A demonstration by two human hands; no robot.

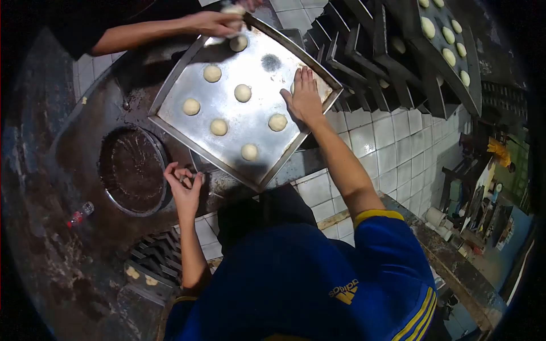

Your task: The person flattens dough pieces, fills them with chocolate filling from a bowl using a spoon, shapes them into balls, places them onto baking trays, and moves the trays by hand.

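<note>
Lying flat across the right side of a metal tray [248, 122]: one right hand [305, 101], open, palm down; on the tray, at least seven pale dough balls [243, 93]. One left hand [185, 188], fingers curled, between tray and round pan [133, 171], contents undeterminable; one co-worker's hand [215, 24] at the far edge.

The word "adidas" [344, 288], with a striped logo [346, 296], reads on a blue shirt [273, 278], lower right of centre; a bottle [81, 215] at left has a label too small to read.
</note>
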